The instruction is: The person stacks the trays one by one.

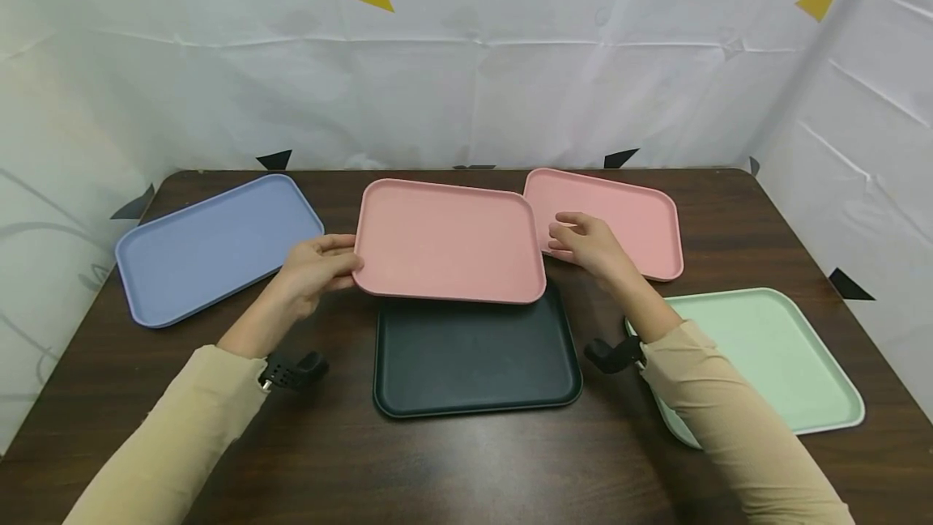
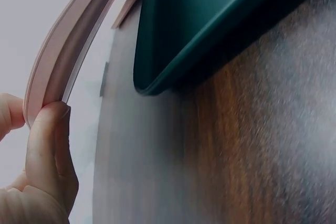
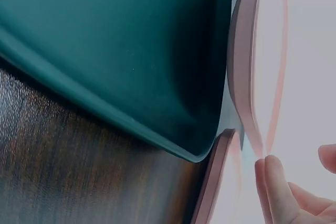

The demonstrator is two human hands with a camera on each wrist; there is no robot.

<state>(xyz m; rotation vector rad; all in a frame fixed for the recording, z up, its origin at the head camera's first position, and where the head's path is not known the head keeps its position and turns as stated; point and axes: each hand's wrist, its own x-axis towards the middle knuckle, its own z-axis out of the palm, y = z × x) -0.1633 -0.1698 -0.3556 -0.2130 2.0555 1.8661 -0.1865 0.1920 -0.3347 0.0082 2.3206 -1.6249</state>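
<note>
My left hand (image 1: 321,270) pinches the left edge of a pink tray (image 1: 448,241), held raised above the back part of a dark green tray (image 1: 477,355). In the left wrist view, thumb and fingers grip the rim of that pink tray (image 2: 63,51). Close beside its right edge is my right hand (image 1: 590,249), thumb apart from the loosely bent fingers. The right wrist view has those fingertips (image 3: 274,169) by the tray's corner; whether they touch it I cannot tell. Behind the right hand lies a second pink tray (image 1: 619,213).
A blue tray (image 1: 219,245) lies angled at the back left of the dark wooden table (image 1: 466,468). On the right a light green tray (image 1: 773,355) is partly covered by my right forearm. White sheeting (image 1: 474,104) hangs behind the table and along its sides.
</note>
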